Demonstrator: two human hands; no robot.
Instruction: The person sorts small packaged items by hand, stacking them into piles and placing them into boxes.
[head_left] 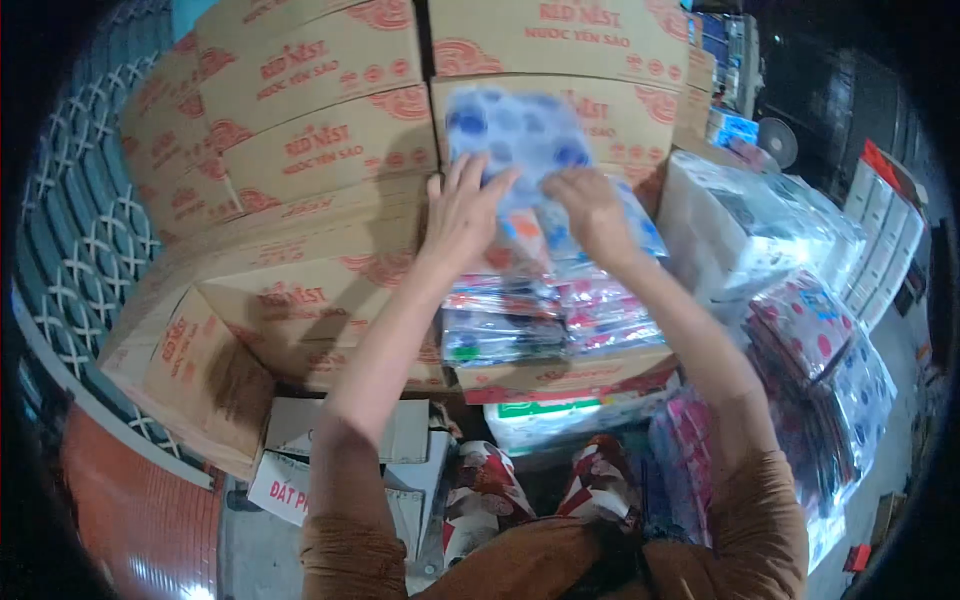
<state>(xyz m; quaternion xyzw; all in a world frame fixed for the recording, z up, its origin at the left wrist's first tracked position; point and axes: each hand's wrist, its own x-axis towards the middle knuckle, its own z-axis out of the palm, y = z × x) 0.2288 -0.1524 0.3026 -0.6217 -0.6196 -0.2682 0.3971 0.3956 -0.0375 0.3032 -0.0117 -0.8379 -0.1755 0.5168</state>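
Blue-dotted plastic-wrapped packet [515, 130] held over the stack of patterned packets [545, 315] on a brown cardboard box [560, 378] — left hand [462, 215] grip spread flat on it, right hand [595, 210] pinching its edge. Stack looks several layers high; wrapped bundles [800, 320] lie to the right, apart from it

Seen through my remote feed, this is a wholesale stockroom. Brown cartons [330, 150] printed RED NEST stand stacked in walls ahead. Plastic-wrapped bales [740, 230] are heaped at the right, and patterned packets [550, 320] lie piled on a carton. A folding metal gate [80, 250] lines the left, and a fan [777, 140] stands at the back.
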